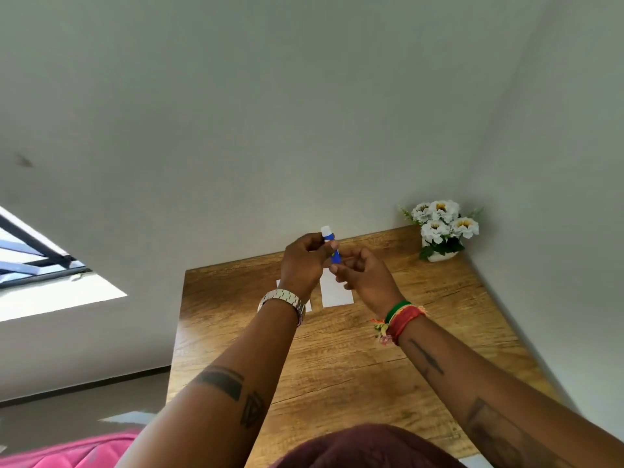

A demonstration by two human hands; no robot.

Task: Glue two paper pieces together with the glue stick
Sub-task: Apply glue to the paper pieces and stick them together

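Observation:
A blue glue stick [334, 252] with a white cap end stands nearly upright above the far part of the wooden table [337, 359]. My left hand [302, 261] grips its upper part near the white end. My right hand [364, 276] holds its lower end with the fingertips. Under the hands lie two white paper pieces: one [334, 292] in plain view between the wrists, the other [309, 304] mostly hidden behind my left wrist and its metal watch.
A white pot of white flowers [442, 228] stands in the table's far right corner against the wall. Grey walls border the table at the back and right. A pink fabric thing [67, 450] lies at the lower left, off the table.

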